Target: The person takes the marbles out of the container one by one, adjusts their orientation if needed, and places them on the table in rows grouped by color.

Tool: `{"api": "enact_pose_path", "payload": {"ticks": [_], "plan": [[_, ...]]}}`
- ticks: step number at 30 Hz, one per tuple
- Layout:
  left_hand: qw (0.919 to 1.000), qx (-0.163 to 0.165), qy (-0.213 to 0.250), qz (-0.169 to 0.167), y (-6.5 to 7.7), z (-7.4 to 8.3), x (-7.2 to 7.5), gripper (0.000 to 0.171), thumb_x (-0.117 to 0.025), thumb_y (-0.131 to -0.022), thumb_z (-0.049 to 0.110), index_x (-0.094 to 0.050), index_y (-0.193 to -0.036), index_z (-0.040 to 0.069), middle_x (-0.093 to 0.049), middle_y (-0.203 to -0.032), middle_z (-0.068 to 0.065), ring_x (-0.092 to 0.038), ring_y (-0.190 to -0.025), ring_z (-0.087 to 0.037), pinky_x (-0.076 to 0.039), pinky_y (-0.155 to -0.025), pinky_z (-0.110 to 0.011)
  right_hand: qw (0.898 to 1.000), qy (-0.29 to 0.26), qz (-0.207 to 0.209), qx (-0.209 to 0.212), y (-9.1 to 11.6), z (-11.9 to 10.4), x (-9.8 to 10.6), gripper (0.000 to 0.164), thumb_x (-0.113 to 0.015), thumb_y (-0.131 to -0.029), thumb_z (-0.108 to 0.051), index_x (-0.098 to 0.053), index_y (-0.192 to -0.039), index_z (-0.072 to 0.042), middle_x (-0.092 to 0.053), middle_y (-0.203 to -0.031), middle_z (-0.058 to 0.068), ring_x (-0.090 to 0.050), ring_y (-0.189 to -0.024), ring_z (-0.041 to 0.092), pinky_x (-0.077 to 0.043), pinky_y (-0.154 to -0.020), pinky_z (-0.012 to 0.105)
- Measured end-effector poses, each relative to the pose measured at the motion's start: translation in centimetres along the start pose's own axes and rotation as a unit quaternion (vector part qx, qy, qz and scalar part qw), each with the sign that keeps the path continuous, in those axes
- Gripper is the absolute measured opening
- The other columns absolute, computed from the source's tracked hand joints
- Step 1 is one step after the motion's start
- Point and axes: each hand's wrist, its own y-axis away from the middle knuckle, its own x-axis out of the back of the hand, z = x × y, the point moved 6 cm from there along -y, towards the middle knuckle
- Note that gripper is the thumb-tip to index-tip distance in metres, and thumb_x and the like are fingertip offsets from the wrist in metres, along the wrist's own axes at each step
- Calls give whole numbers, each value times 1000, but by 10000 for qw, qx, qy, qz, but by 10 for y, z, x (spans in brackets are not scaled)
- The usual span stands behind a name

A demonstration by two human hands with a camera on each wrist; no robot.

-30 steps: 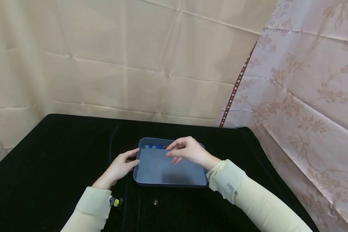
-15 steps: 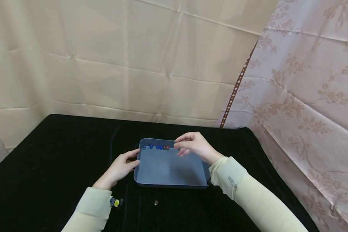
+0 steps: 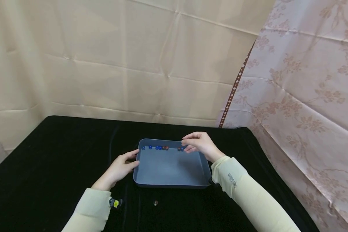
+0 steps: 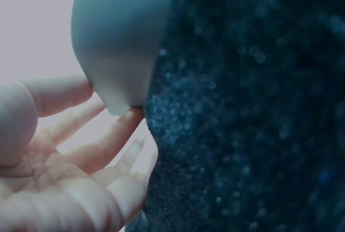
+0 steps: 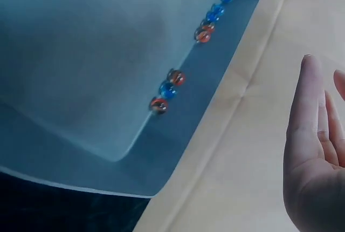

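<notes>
A blue-grey tray (image 3: 171, 167) lies on the black cloth. Along its far wall runs a line of marbles: blue marbles (image 3: 150, 147) at the left, then brownish-red marbles (image 3: 165, 148). Past a gap, the right wrist view shows a blue marble (image 5: 167, 89) between two orange-red marbles (image 5: 177, 77). My left hand (image 3: 119, 167) touches the tray's left side, thumb and fingertips against its wall and lower edge. Above the tray's far right part hovers my right hand (image 3: 203, 145), its fingers extended and holding nothing; it partly hides the right-hand marbles in the head view.
One more marble (image 3: 155, 203) lies on the black cloth (image 3: 61, 161) in front of the tray. Beige curtain (image 3: 104, 64) hangs behind the table, and a flowered curtain (image 3: 307, 96) hangs at the right. A dark wrist device (image 3: 116, 203) sits by the left sleeve.
My right hand has moved right along the tray's far wall, uncovering the brownish-red marbles and part of the right-hand group. The left hand stays at the tray's left side.
</notes>
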Motion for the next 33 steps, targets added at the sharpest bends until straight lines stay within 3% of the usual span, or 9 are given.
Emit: {"api": "enact_pose_path", "payload": {"ticks": [10,21,33], "plan": [[10000,-14,-2,26,1,-3,0,52,-52,-102,13,-38,-151,4,-48,-143,-29,-63,-113,-33,-57,-94,-45,9994,-13,241,-246,-5,14,10,34,-63,-96,-15,-63,-120,9,-67,-117,30,-75,-85,29,-61,-87,46],[10000,-25,-4,-3,1,-1,1,53,-52,-102,14,-37,-151,4,-48,-143,-29,-61,-117,-36,-57,-95,-45,9975,-256,428,-497,-16,24,16,32,-63,-96,-12,-63,-119,9,-65,-120,32,-72,-71,13,-63,-75,30],[10000,-26,-70,-27,-1,-1,-1,53,-52,-102,14,-37,-152,4,-47,-143,-30,-61,-115,-35,-57,-95,-44,9952,-329,352,-854,-28,39,13,31,-62,-94,-5,-61,-118,15,-67,-114,34,-69,-65,13,-62,-67,26]]}}
